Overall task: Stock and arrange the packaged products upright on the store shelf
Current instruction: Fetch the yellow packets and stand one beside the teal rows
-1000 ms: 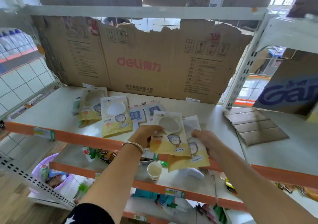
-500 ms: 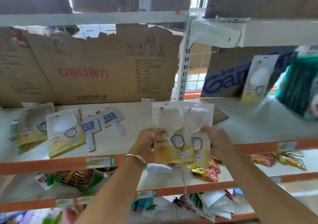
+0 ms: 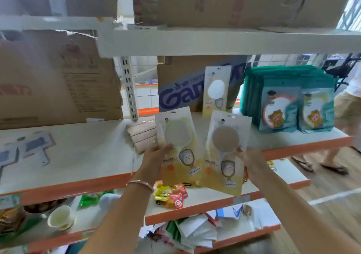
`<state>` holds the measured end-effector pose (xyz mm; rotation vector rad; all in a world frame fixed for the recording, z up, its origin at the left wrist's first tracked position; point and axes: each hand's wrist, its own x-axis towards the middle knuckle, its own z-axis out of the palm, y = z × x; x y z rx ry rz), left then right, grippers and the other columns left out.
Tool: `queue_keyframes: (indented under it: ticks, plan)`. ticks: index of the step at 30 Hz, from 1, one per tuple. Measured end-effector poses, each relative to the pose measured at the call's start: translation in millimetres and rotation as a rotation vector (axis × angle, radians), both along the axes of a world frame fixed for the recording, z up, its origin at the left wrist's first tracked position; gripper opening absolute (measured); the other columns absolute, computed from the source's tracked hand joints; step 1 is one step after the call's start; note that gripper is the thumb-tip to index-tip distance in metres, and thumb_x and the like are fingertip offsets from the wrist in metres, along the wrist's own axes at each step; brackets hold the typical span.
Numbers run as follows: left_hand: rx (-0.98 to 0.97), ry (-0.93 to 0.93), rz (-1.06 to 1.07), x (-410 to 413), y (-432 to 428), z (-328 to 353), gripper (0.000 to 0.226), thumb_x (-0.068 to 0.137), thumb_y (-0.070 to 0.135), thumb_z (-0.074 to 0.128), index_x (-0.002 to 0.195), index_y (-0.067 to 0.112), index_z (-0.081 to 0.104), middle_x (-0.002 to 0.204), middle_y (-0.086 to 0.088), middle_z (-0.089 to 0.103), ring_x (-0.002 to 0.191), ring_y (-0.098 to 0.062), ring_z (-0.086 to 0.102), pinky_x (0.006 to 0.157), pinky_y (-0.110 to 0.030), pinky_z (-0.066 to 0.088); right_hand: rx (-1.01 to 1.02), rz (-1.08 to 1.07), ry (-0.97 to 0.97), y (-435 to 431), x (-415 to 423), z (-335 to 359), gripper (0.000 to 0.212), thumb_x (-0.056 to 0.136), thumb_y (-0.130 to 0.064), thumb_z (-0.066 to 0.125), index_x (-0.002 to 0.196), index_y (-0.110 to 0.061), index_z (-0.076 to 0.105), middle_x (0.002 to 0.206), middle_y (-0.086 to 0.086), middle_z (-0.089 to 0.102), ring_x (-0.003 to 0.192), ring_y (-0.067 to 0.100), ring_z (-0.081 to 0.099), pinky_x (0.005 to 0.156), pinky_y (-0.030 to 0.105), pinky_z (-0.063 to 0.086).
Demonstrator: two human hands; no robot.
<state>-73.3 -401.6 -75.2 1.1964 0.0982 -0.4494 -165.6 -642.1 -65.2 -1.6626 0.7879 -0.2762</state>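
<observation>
My left hand (image 3: pixel 156 157) grips a yellow-and-white mirror packet (image 3: pixel 178 148) by its left edge. My right hand (image 3: pixel 249 159) grips a second such packet (image 3: pixel 224 152) by its right edge. Both packets are held upright, side by side, in front of the right bay of the white shelf (image 3: pixel 283 142). A third packet of the same kind (image 3: pixel 215 90) stands upright at the back, leaning on a blue-printed carton (image 3: pixel 179 95). Teal packets (image 3: pixel 289 105) stand upright in rows at the shelf's right end.
A ridged cardboard piece (image 3: pixel 142 134) lies on the shelf by my left hand. Flat brush packs (image 3: pixel 29 148) lie on the left bay before a large carton (image 3: pixel 54 82). Snack packs (image 3: pixel 172 195) lie on the lower shelf. A person's legs (image 3: pixel 332 146) stand at right.
My view has swung right from the left bay to the right bay. The two packets, overlapped before, are now spread apart, one in each hand.
</observation>
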Motion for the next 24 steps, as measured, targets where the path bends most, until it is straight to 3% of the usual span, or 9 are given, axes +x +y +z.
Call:
queue_keyframes:
  ticks: [2, 4, 8, 14, 17, 20, 24]
  plan:
    - [0.001, -0.018, 0.008, -1, -20, -1, 0.007, 0.080, 0.012, 0.071, 0.077, 0.007, 0.066, 0.068, -0.014, 0.058, 0.050, -0.025, 0.055, 0.042, -0.025, 0.044, 0.001, 0.018, 0.021, -27, 1, 0, 0.030, 0.090, -0.028, 0.058, 0.113, -0.008, 0.061, 0.110, 0.014, 0.064, 0.102, 0.032, 0.059, 0.093, 0.052, 0.047]
    - [0.015, -0.047, 0.028, 0, -37, -1, 0.009, 0.080, 0.015, 0.071, 0.076, 0.008, 0.065, 0.071, -0.014, 0.058, 0.054, -0.025, 0.055, 0.043, -0.025, 0.045, 0.014, 0.002, 0.019, -46, 8, 1, 0.033, 0.093, -0.026, 0.056, 0.121, -0.009, 0.058, 0.114, 0.013, 0.062, 0.107, 0.031, 0.056, 0.095, 0.048, 0.046]
    - [0.032, -0.152, 0.047, 12, -61, -1, 0.021, 0.082, 0.018, 0.068, 0.091, 0.000, 0.064, 0.079, -0.016, 0.062, 0.065, -0.026, 0.058, 0.043, -0.026, 0.047, -0.001, 0.043, -0.014, -65, 38, 11, 0.029, 0.094, -0.023, 0.053, 0.119, -0.008, 0.059, 0.115, 0.019, 0.062, 0.105, 0.031, 0.056, 0.098, 0.049, 0.042]
    - [0.067, -0.266, 0.032, 63, -81, 3, 0.014, 0.084, 0.019, 0.065, 0.087, 0.005, 0.068, 0.076, -0.005, 0.069, 0.074, -0.024, 0.063, 0.051, -0.027, 0.052, 0.028, 0.008, -0.094, -77, 96, 31, 0.034, 0.096, -0.018, 0.051, 0.124, 0.000, 0.055, 0.118, 0.016, 0.060, 0.112, 0.031, 0.054, 0.102, 0.041, 0.038]
    - [0.055, -0.253, 0.004, 84, -95, 8, 0.011, 0.085, 0.019, 0.064, 0.084, 0.008, 0.066, 0.075, -0.004, 0.067, 0.070, -0.021, 0.064, 0.055, -0.029, 0.055, 0.013, -0.010, -0.089, -83, 123, 32, 0.035, 0.096, -0.022, 0.052, 0.126, -0.004, 0.055, 0.113, 0.009, 0.059, 0.109, 0.026, 0.052, 0.095, 0.035, 0.039]
    - [0.061, -0.245, -0.005, 99, -110, 11, 0.012, 0.084, 0.020, 0.065, 0.086, 0.008, 0.064, 0.079, -0.008, 0.066, 0.070, -0.021, 0.066, 0.063, -0.038, 0.057, 0.002, -0.008, -0.080, -91, 149, 33, 0.037, 0.095, -0.027, 0.053, 0.127, -0.008, 0.056, 0.115, 0.006, 0.061, 0.097, 0.018, 0.050, 0.083, 0.029, 0.037]
    - [0.041, -0.242, 0.028, 117, -124, 11, 0.012, 0.084, 0.021, 0.067, 0.087, 0.009, 0.069, 0.096, -0.020, 0.066, 0.090, -0.038, 0.064, 0.085, -0.061, 0.048, 0.015, -0.002, -0.078, -98, 178, 37, 0.038, 0.095, -0.028, 0.052, 0.129, -0.009, 0.054, 0.120, 0.007, 0.058, 0.096, 0.016, 0.047, 0.082, 0.027, 0.036]
